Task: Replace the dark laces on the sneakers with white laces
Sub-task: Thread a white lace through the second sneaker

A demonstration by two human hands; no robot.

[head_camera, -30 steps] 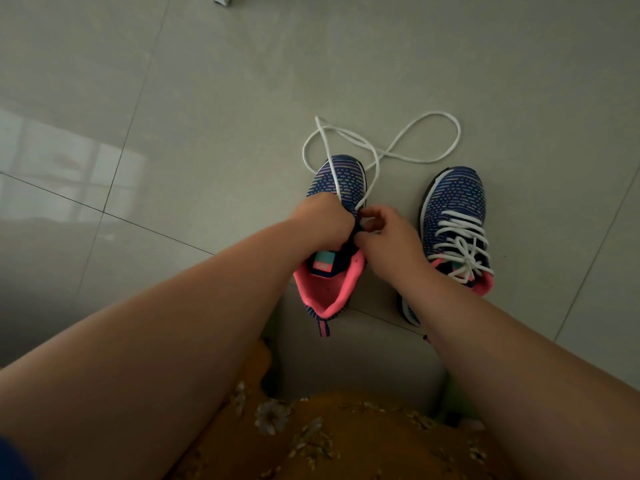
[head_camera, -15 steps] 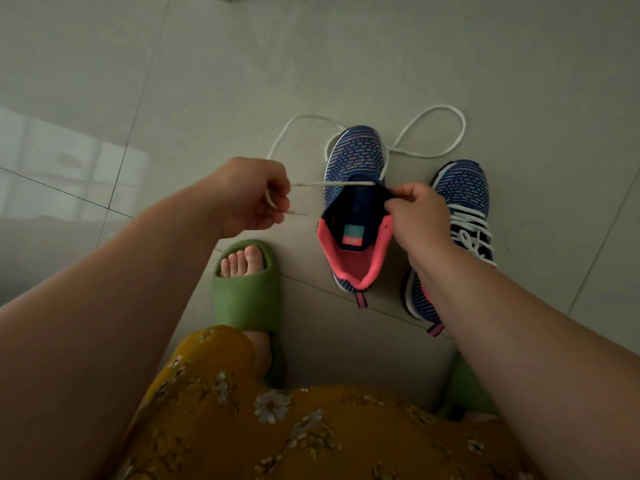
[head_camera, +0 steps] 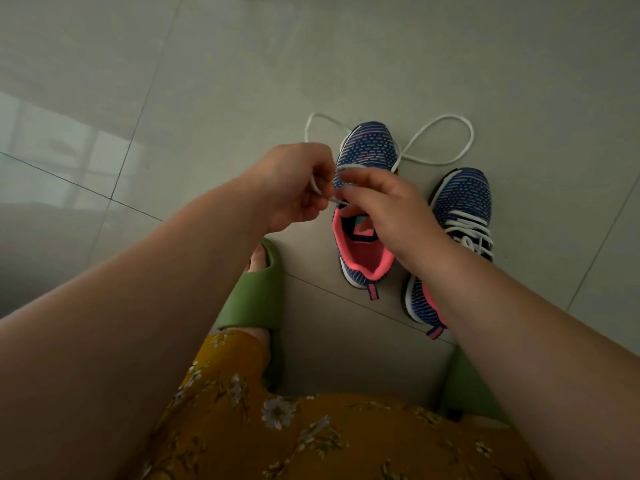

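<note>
glossy grey tiled floor [head_camera: 214,98], knitted sneaker [head_camera: 367,150]; left hand [head_camera: 294,185] and right hand [head_camera: 391,206] pinching round white lace [head_camera: 440,161], seemingly its ends.

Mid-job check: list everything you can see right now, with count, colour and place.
sneakers: 2, navy knit with pink lining, on the floor; left sneaker unlaced, right sneaker already laced white
white lace: 1, looped past the toes, held over the left sneaker
floor tiles: grey, glossy
green slide: 1 plainly seen, on a foot
yellow floral garment: 1, bottom
left hand: pinching the lace
right hand: pinching the lace
</note>
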